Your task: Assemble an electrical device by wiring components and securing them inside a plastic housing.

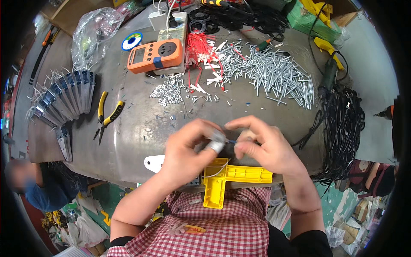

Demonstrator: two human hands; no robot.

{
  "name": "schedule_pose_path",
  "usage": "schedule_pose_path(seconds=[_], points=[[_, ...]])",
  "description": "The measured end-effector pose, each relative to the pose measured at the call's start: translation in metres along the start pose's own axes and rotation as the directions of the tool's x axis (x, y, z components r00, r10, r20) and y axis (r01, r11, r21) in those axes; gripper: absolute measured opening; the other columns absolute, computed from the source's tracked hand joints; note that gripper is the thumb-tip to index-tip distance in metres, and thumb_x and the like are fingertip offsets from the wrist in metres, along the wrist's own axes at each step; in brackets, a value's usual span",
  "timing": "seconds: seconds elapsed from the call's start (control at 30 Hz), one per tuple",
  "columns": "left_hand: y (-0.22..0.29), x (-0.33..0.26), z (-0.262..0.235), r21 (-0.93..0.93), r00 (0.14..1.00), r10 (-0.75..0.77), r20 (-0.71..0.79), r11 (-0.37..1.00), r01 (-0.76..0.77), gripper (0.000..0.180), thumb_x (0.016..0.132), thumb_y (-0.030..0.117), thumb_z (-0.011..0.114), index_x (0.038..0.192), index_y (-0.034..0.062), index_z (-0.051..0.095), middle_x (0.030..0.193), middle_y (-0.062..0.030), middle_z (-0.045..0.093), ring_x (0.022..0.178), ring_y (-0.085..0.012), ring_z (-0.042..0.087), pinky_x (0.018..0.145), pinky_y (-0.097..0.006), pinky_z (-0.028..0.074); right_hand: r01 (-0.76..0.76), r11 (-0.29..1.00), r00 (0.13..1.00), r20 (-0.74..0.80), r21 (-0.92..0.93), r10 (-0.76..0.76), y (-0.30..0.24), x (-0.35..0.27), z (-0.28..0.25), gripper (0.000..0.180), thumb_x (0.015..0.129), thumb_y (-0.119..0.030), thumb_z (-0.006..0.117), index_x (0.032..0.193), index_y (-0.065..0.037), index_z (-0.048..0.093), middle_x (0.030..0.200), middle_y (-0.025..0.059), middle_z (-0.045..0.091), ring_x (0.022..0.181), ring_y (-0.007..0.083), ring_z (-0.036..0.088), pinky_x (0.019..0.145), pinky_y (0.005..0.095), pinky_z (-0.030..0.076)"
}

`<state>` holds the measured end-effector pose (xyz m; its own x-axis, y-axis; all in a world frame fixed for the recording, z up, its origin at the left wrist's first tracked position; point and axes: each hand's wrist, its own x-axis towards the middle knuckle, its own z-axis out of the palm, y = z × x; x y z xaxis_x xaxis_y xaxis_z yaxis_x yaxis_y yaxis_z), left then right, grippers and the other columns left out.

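I see a worn grey bench (pixel 137 128), light glaring off its left half. Green floor (pixel 342 201) below it, both sides. I've got white sacks (pixel 87 229) down left of bench, pale tabletop (pixel 372 60) right, brown board (pixel 66 18) past its far-left corner.

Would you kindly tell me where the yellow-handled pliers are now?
In the head view, the pliers lie left of the left hand, just right of the fanned metal parts.
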<state>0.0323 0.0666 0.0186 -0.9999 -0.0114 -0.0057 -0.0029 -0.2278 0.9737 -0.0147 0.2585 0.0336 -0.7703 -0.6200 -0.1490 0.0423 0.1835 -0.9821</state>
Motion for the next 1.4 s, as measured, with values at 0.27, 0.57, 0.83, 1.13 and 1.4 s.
schedule_pose_path(seconds=[0.27,0.57,0.83,1.13,1.4], points=[[-0.003,0.02,0.0,0.709,0.916,0.159,0.368,0.59,-0.387,0.015,0.071,0.008,0.071,0.084,0.0082,0.064,0.083,-0.01,0.063,0.082,-0.0289,0.059,0.079,-0.037,0.046,-0.143,0.99,0.984,0.11,0.006,0.142,0.011,0.008,-0.01,0.055,0.083,0.001,0.058,0.135,-0.005,0.04,0.076,0.007,0.066,0.064,0.0086,0.058,0.062,0.0247,0.046],[-0.015,0.105,-0.051,0.834,0.8,0.273,0.534,-0.014,-0.552,0.02,0.067,-0.002,0.065,0.086,0.0042,0.063,0.102,-0.007,0.061,0.097,-0.0279,0.055,0.085,-0.038,0.043,-0.077,0.916,0.993,-0.056,0.394,0.108,0.042,0.019,-0.019,0.024,0.095,-0.017,0.052,0.109,0.001,0.06,0.066,-0.0012,0.054,0.057,0.0039,0.047,0.052,0.019,0.036],[-0.014,0.085,-0.046,0.897,0.878,0.394,0.271,0.228,-0.379,0.024,0.067,-0.001,0.067,0.089,0.0035,0.06,0.09,-0.01,0.061,0.085,-0.0291,0.058,0.076,-0.035,0.046,0.001,1.0,0.923,-0.384,-0.014,-0.006,0.042,0.019,-0.006,0.016,0.084,-0.017,0.066,0.092,-0.003,0.069,0.066,0.003,0.063,0.059,0.0043,0.052,0.055,0.0228,0.042],[-0.011,0.048,-0.025,0.493,1.0,-0.019,0.0,0.87,0.017,0.019,0.078,0.005,0.069,0.095,-0.0005,0.063,0.087,-0.004,0.064,0.082,-0.0098,0.058,0.074,-0.025,0.046,-0.069,0.968,0.895,-0.444,-0.239,-0.046,0.022,0.014,-0.001,0.014,0.079,-0.019,0.07,0.084,-0.006,0.069,0.052,0.0006,0.052,0.048,0.005,0.043,0.046,0.0251,0.035],[-0.01,0.044,-0.021,0.326,0.993,-0.113,0.033,0.941,0.096,0.016,0.085,-0.002,0.06,0.101,-0.0041,0.059,0.091,-0.0059,0.064,0.084,-0.0115,0.059,0.075,-0.025,0.048,-0.069,0.958,0.894,-0.444,-0.278,-0.064,0.022,0.01,-0.003,0.014,0.078,-0.02,0.069,0.083,-0.007,0.069,0.051,0.002,0.051,0.045,0.0077,0.044,0.046,0.0267,0.036]])
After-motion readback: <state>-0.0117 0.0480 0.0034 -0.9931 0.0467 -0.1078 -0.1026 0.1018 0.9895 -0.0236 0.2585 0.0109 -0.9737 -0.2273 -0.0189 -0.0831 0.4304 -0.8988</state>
